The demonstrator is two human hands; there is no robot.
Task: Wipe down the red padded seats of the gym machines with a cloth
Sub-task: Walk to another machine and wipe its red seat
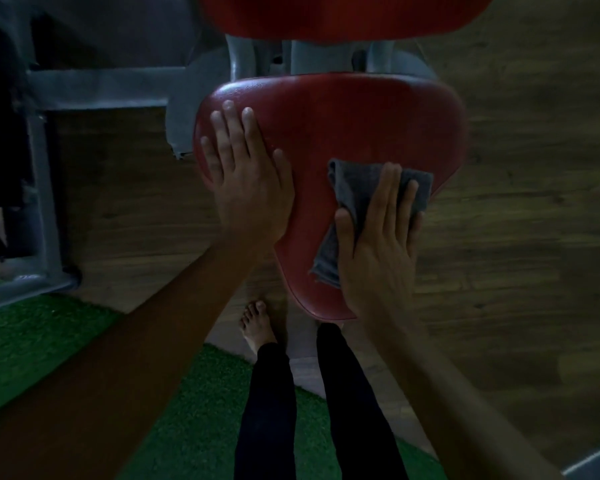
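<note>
While left hand [248,181] lies flat on seat [329,129] | right hand [378,244] presses cloth [352,188] flat

Probably a gym: red padded seat [329,133], grey machine frame [94,90].

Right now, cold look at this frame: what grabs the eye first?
The red padded seat fills the centre, with both hands flat on it. The left hand braces its left side bare, while the right hand presses a grey cloth onto its right side. Below, a bare foot stands on the wood floor by a green mat.
</note>
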